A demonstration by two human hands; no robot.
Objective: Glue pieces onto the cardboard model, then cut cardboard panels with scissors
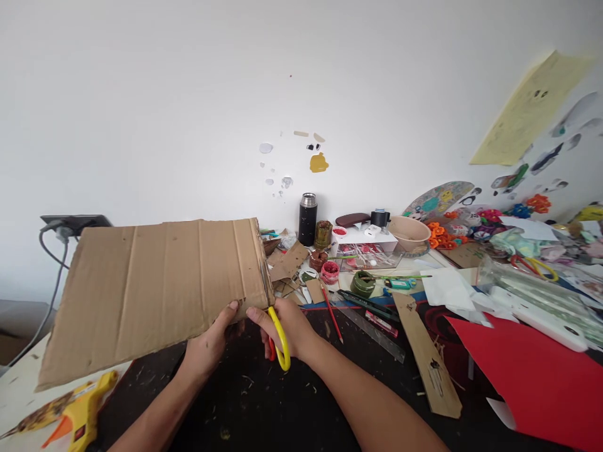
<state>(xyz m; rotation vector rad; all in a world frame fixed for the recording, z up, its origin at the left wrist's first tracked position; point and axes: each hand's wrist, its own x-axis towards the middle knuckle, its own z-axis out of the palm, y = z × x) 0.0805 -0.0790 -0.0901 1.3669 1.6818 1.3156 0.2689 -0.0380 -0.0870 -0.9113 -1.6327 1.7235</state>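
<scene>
A large sheet of brown corrugated cardboard (pixel 155 282) is held up, tilted, above the desk on the left. My left hand (pixel 214 339) pinches its lower edge near the right corner, thumb on the front face. In my right hand (pixel 289 326) is a pair of scissors (pixel 281 339) with yellow and red handles. Their blades lie along the right edge of the cardboard, pointing away from me, partly hidden by it. The right thumb rests close to the cardboard's lower corner. Some fingers of both hands are hidden.
A yellow glue gun (pixel 85 408) lies at the left. Behind my hands stand a black thermos (pixel 308 220) and paint jars (pixel 363 284). A red pencil (pixel 332 314), a ruler (pixel 372 333), a cardboard strip (pixel 431 358) and red paper (pixel 537 376) lie to the right.
</scene>
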